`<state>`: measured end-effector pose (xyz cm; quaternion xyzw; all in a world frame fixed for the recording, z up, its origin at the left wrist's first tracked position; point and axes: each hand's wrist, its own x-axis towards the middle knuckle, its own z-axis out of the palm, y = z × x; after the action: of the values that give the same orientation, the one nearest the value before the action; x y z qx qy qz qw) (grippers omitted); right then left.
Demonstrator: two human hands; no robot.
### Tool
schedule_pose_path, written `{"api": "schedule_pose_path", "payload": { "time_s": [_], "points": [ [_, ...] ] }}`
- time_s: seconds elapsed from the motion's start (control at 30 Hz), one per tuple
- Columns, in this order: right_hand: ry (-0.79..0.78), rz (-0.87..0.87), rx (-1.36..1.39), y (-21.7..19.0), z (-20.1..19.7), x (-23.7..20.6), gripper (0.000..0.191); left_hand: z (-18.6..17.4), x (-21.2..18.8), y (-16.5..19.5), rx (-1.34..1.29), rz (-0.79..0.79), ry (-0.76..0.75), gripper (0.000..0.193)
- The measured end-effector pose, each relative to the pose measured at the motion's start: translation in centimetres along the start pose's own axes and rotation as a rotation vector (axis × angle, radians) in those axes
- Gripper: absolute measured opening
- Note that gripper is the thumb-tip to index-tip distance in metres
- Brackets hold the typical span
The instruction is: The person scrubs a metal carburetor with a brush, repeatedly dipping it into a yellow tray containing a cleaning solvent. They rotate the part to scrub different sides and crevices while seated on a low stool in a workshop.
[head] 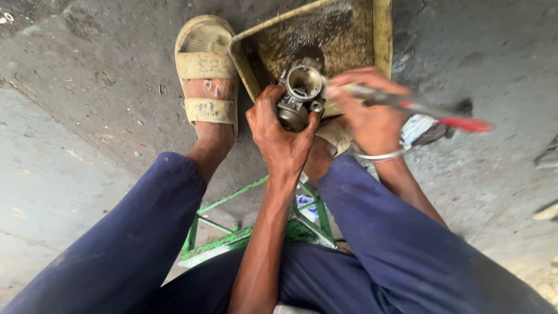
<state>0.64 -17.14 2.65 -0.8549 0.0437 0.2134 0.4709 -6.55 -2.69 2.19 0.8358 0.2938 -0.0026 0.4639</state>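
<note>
My left hand [280, 135] grips a grey metal carburettor [300, 96] and holds it up over the near corner of a dirty yellow tray [381, 35]. The carburettor's round bore faces up toward me. My right hand [369, 116] holds a red-handled tool [433, 110], blurred, with its tip against the carburettor's right side. A metal bangle sits on my right wrist.
I sit on a green metal-frame stool [250, 232], knees apart in dark blue trousers. My left foot wears a tan sandal [206, 72] beside the tray. Stained concrete floor [87, 104] lies all round. A small patterned packet [417, 128] lies by my right wrist.
</note>
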Motion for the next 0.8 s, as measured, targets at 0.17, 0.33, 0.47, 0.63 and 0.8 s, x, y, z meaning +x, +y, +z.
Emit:
{"api": "schedule_pose_path", "payload": {
  "time_s": [0.17, 0.33, 0.47, 0.63, 0.8],
  "points": [
    [-0.127, -0.233, 0.000, 1.3, 0.2, -2.0, 0.010, -0.1, 0.4, 0.0, -0.011, -0.174, 0.024, 0.062],
    [-0.003, -0.088, 0.124, 1.8, -0.5, -1.3, 0.008, -0.1, 0.5, 0.2, -0.198, -0.312, 0.020, 0.065],
    [0.014, -0.238, 0.165, 1.6, 0.5, -0.7, 0.009, -0.3, 0.7, -0.1, -0.310, -0.405, -0.039, 0.067],
    [-0.121, -0.074, 0.111, 2.5, 0.0, -0.7, 0.007, -0.5, 1.3, -1.1, -0.446, -0.385, -0.056, 0.067],
    [-0.096, -0.299, 0.237, 3.6, -0.7, 0.2, 0.004, -0.5, 0.8, -1.5, -0.492, -0.367, -0.109, 0.067]
  ]
}}
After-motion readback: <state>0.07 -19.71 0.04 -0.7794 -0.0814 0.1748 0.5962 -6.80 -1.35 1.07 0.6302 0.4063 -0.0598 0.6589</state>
